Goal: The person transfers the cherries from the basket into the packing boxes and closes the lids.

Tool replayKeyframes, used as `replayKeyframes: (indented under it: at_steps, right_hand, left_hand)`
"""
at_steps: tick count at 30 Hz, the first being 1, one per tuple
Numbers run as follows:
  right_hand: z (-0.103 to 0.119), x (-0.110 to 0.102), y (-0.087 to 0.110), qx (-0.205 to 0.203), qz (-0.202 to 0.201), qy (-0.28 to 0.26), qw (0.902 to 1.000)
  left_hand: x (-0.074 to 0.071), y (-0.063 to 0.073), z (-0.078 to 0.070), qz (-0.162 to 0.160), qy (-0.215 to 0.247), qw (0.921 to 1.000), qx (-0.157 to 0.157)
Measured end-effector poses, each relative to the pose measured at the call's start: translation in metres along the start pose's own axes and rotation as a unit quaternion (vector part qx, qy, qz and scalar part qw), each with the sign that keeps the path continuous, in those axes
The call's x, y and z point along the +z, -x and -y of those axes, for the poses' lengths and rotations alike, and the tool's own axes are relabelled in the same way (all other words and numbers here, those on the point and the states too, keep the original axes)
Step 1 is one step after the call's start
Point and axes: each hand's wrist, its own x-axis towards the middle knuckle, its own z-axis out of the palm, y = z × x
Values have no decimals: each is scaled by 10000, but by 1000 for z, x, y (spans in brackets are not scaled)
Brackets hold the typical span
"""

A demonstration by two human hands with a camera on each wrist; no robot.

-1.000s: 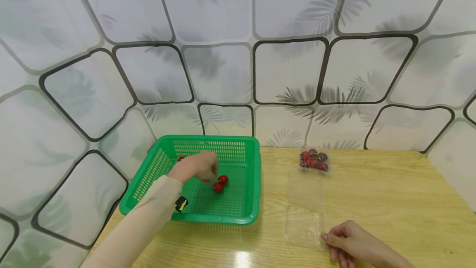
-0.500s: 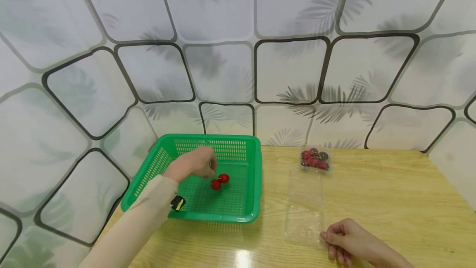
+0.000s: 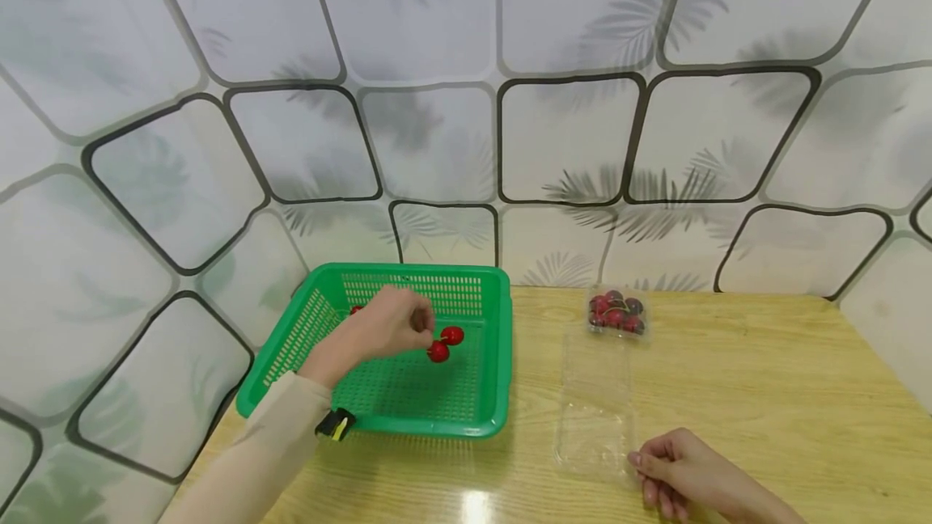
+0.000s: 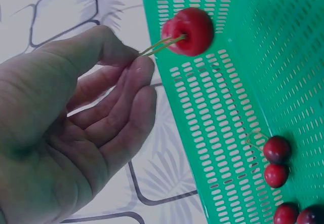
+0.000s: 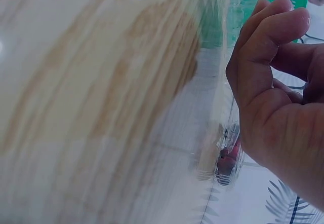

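Over the green basket point(image 3: 491, 419), my left hand point(image 3: 389, 322) pinches thin green stems between thumb and fingertips. From those stems hangs a pair of red cherries point(image 4: 190, 31), which shows right of the hand in the head view point(image 3: 438, 351). More dark red cherries point(image 4: 277, 149) lie in the basket below. My right hand point(image 3: 688, 471) is at the near right corner of an open, clear plastic box point(image 3: 597, 435) lying on the table, thumb and curled forefinger at its edge. In the right wrist view the right hand point(image 5: 276, 82) has its fingers bent beside the clear plastic.
Behind the open box stands a small clear box of cherries point(image 3: 615, 314), near the back edge of the wooden table point(image 3: 764, 395). A patterned curtain point(image 3: 568, 144) rises behind the table and along the left side. The basket stands at the left.
My left hand has lifted slightly and shifted right, and the cherry pair has risen with it toward the basket's right side. My right hand and the open box stay in place.
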Motion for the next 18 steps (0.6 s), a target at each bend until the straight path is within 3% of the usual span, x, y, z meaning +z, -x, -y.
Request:
replayKeyframes:
  at_steps: [7, 14, 18]
  right_hand:
    - [1, 1, -1, 4, -65, 70, 10000]
    - [2, 3, -2, 54, -184, 189, 9996]
    - [1, 4, -2, 49, -235, 266, 9994]
  left_hand:
    - [6, 10, -8, -661, 588, 9961, -56]
    - [11, 15, -13, -1337, 1227, 9833, -113]
    - [15, 18, -19, -1598, 1509, 9755, 83]
